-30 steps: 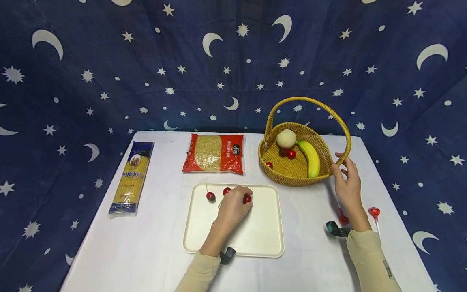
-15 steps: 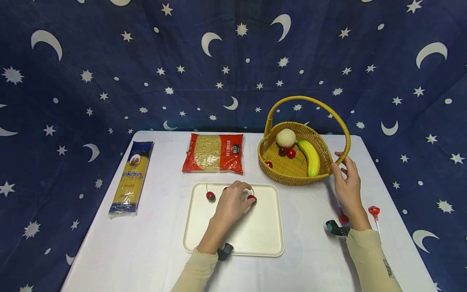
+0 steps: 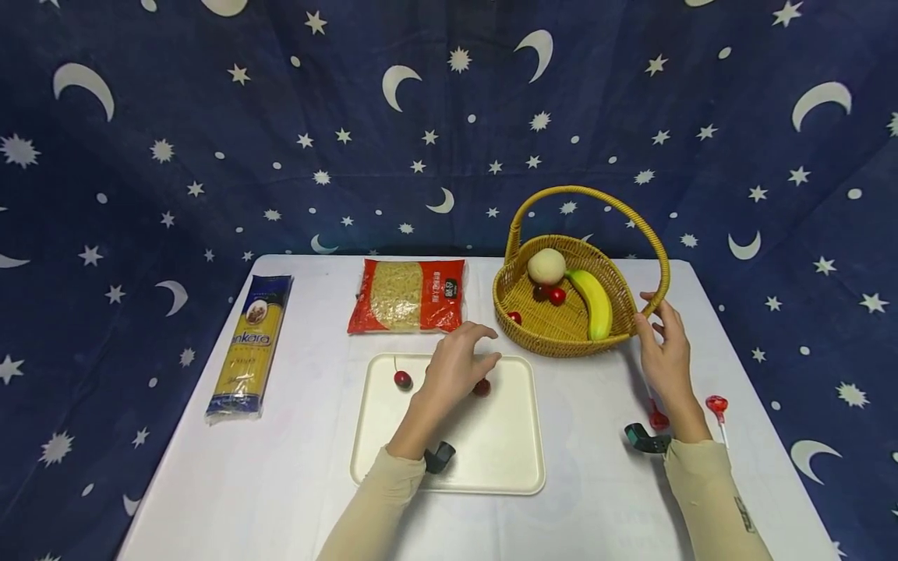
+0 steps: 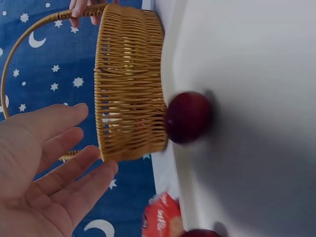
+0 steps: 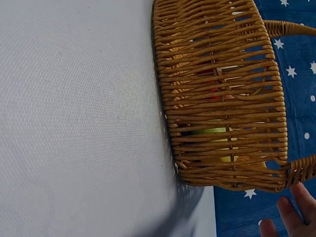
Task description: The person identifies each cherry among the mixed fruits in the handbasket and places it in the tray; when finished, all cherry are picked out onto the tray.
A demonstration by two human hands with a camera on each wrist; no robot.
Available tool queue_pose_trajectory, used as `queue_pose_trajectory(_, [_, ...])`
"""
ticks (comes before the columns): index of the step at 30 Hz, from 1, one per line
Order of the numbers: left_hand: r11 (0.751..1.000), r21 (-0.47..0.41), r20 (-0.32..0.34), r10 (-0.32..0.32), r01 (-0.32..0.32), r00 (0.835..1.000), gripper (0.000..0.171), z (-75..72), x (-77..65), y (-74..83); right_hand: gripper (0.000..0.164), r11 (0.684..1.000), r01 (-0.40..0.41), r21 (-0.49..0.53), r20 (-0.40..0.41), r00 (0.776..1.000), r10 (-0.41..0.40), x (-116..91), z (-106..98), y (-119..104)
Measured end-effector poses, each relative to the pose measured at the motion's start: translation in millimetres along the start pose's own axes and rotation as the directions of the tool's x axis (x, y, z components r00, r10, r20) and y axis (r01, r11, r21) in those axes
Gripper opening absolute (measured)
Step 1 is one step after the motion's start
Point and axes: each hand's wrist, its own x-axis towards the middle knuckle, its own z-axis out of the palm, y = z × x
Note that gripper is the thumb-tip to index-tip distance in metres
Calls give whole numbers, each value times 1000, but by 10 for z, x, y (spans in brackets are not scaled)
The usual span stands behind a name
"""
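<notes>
My left hand [image 3: 452,370] hovers over the cream tray [image 3: 501,460] with thumb and fingers spread, holding nothing. Just below it a dark red cherry [image 3: 482,387] lies on the tray; the left wrist view shows that cherry [image 4: 190,117] apart from the fingers. Another cherry [image 3: 403,379], with a stem, lies further left, and one more is mostly hidden behind the hand. On the right, my right hand [image 3: 666,354] grips the handle base of a wicker basket [image 3: 554,345] between thumb and fingers. Inside are a banana [image 3: 599,308], a pale round item [image 3: 546,266] and several cherries [image 3: 557,296].
A red bag of pasta [image 3: 407,296] lies behind the tray. To the far left is a blue and yellow spaghetti packet [image 3: 249,351]. Two red lollipops [image 3: 717,405] lie near the right forearm. A starry blue cloth [image 3: 449,156] hangs behind the white table.
My left hand has let go of the cherry, which stays on the tray to the right of its earlier spot. The hand has risen and its fingers have spread. The right hand keeps its place.
</notes>
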Motion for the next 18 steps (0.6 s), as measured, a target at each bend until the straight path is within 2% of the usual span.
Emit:
queue_pose_trajectory(5, [998,-35,-20,55,-56,998,28,12,239,98,44,1000,2,-7,-1,1000,-2,-1,4,12])
queue_pose_trajectory(9, [996,-40,-2,75,-75,997,29,48,422,190,44,1000,1,-12,1,1000,-1,-3,2,12])
queue_pose_trajectory(14, [997,1,76,81,-82,994,32,130,669,282,44,1000,7,-16,4,1000,-7,-10,-3,9])
queue_pose_trajectory(18, [992,83,165,81,-95,983,32,223,882,326,45,1000,6,-25,4,1000,-6,-19,-2,8])
